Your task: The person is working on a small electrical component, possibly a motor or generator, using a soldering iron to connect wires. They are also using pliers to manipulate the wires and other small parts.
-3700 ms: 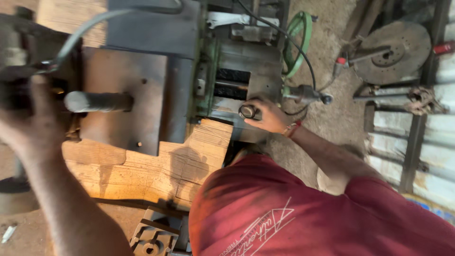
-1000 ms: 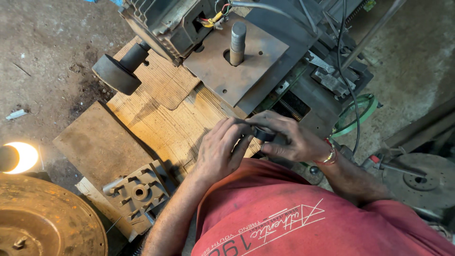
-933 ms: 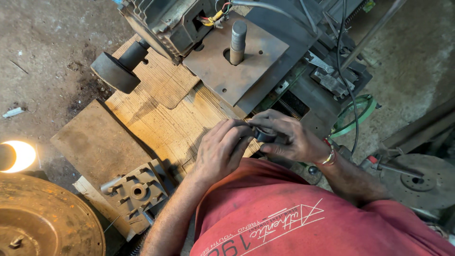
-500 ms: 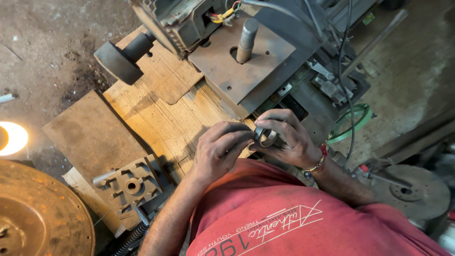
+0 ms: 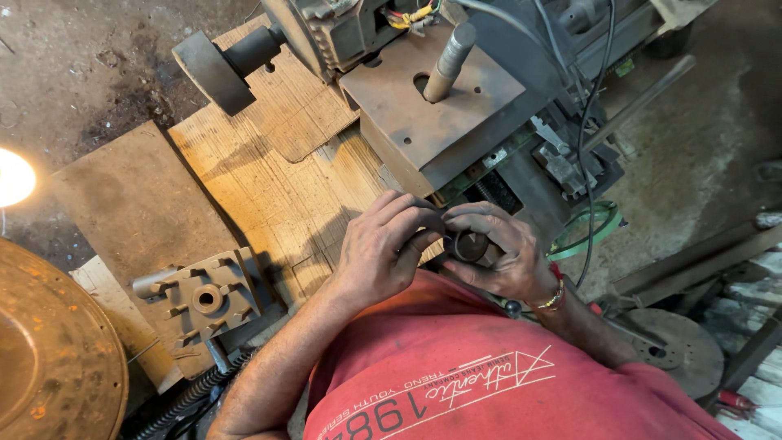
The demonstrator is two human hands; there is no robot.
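Gritty workshop floor (image 5: 98, 73), worn wooden boards (image 5: 269, 187), both hands (image 5: 444, 253) clasping a small round metal part (image 5: 471, 244)

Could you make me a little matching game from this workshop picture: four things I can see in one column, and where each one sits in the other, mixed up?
Things:
1. small metal ring
2. steel post
3. ribbed metal block
4. bright lamp

Places:
A. at the left edge of the picture
B. on the floor beside the left forearm
C. between the left hand and right hand
D. standing tilted in the hole of the brown plate

Pairs: 1-C, 2-D, 3-B, 4-A
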